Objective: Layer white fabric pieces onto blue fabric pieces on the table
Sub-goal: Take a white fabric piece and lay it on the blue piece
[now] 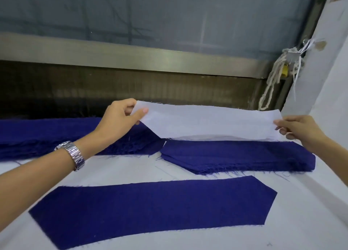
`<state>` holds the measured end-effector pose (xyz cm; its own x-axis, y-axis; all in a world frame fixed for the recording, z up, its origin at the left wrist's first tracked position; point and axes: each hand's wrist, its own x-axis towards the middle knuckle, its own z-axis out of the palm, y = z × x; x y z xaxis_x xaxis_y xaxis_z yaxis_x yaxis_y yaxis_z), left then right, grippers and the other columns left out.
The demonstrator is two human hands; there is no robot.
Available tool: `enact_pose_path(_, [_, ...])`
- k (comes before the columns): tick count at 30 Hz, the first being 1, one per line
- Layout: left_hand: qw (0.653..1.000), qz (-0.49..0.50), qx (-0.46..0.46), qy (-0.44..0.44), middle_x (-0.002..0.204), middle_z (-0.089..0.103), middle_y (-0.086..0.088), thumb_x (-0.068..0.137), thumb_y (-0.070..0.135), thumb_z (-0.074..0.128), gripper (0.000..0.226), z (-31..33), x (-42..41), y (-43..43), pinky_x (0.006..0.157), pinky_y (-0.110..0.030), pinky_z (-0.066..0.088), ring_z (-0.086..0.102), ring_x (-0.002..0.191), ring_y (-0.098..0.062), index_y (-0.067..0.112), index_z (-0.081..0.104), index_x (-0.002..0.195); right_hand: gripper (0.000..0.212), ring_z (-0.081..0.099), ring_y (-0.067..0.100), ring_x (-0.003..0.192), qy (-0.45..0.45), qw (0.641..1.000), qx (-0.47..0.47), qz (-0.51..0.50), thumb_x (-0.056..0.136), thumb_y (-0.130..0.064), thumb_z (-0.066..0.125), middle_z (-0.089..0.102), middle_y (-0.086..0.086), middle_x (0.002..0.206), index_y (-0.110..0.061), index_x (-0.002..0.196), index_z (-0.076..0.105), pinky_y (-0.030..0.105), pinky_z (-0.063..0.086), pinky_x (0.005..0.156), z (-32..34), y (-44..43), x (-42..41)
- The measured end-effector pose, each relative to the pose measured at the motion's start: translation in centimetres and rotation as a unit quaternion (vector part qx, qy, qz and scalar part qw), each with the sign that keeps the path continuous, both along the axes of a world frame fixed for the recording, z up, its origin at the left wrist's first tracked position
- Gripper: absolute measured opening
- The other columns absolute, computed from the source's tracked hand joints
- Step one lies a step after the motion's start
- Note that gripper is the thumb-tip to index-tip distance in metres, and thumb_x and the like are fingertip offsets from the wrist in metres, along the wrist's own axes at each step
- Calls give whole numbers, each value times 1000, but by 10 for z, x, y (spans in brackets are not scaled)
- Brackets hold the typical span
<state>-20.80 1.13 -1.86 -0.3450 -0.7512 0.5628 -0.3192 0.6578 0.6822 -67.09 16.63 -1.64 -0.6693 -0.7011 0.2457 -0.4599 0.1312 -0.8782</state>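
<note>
A long white fabric piece [211,122] hangs stretched between my hands above the table. My left hand [120,119] pinches its left end and my right hand [299,131] pinches its right end. Just below it lies a stack of blue fabric pieces [239,156], with the white piece's lower edge near the stack's far edge. A single blue fabric piece [150,208], pointed at its right end, lies flat on the white table [131,167] in front. Another heap of frayed blue fabric [47,135] lies at the far left, partly behind my left forearm.
A metal rail [131,57] and a grey screen run along the back of the table. White cords [273,84] hang at the back right beside a white cloth-covered wall [323,71]. A metal watch [72,153] sits on my left wrist.
</note>
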Motion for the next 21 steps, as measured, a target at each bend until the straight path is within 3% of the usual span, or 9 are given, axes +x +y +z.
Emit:
enact_pose_path(4, [994, 17, 106, -38, 55, 65, 7, 91, 41, 65, 24, -1, 40, 6, 49, -12, 40, 53, 47, 0, 19, 72, 84, 14, 48, 18, 54, -17, 994, 106, 34, 88, -12, 74, 63, 8, 60, 1, 84, 72, 13, 39, 35, 9, 12, 28])
enact_pose_path(6, [984, 35, 167, -58, 48, 59, 5, 90, 40, 66, 28, 0, 61, 11, 38, -14, 31, 44, 39, -2, 14, 73, 82, 16, 43, 15, 49, -31, 985, 156, 60, 86, -13, 75, 59, 5, 49, 3, 83, 72, 14, 33, 32, 12, 16, 40])
enact_pose_path(11, [954, 79, 270, -108, 47, 49, -2, 83, 46, 70, 37, -3, 110, 26, 37, -18, 24, 34, 36, -6, 11, 74, 73, 28, 35, 9, 38, -25, 957, 250, 144, 77, -26, 80, 50, 8, 50, 0, 67, 74, 16, 28, 34, 14, 25, 61])
enact_pose_path(14, [931, 88, 317, -158, 46, 46, -4, 70, 52, 73, 41, -8, 135, 38, 40, -20, 25, 32, 35, -9, 11, 73, 71, 36, 36, 9, 41, -6, 933, 301, 199, 67, -33, 85, 53, 11, 56, 1, 71, 74, 17, 27, 35, 14, 31, 66])
enact_pose_path(17, [914, 65, 351, -194, 47, 41, -8, 58, 69, 76, 61, -15, 159, 49, 40, -19, 23, 27, 36, -13, 9, 72, 70, 43, 32, 11, 43, 16, 893, 372, 254, 70, -42, 84, 51, 10, 55, 0, 77, 74, 18, 26, 38, 9, 37, 67])
enact_pose_path(21, [905, 83, 358, -214, 46, 48, -10, 52, 71, 79, 65, -31, 179, 57, 40, -19, 24, 30, 35, -16, 8, 70, 65, 40, 41, 8, 42, 9, 853, 418, 312, 69, -45, 90, 69, 8, 67, -8, 75, 75, 18, 29, 40, -4, 43, 66])
